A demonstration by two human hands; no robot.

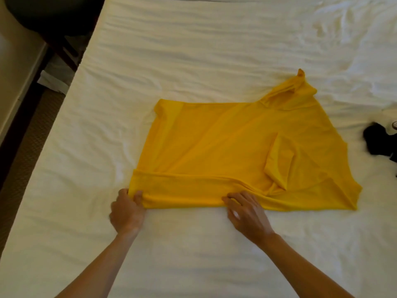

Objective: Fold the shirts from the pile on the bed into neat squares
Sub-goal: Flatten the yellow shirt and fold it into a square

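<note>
A yellow shirt (227, 147) lies spread sideways on the white bed (193, 50), its collar toward the far right and one sleeve turned in over the body. Its near edge is doubled over into a narrow band. My left hand (127, 211) grips the near left corner of that band, thumb on top. At the middle of the near edge my right hand (247, 211) pinches the folded cloth with curled fingers.
A dark garment (378, 143) lies at the bed's right edge of view. The bed's left side drops to a carpeted floor (32, 130), with a dark chair (53, 22) at the far left corner. Rumpled white bedding (354, 24) sits far right.
</note>
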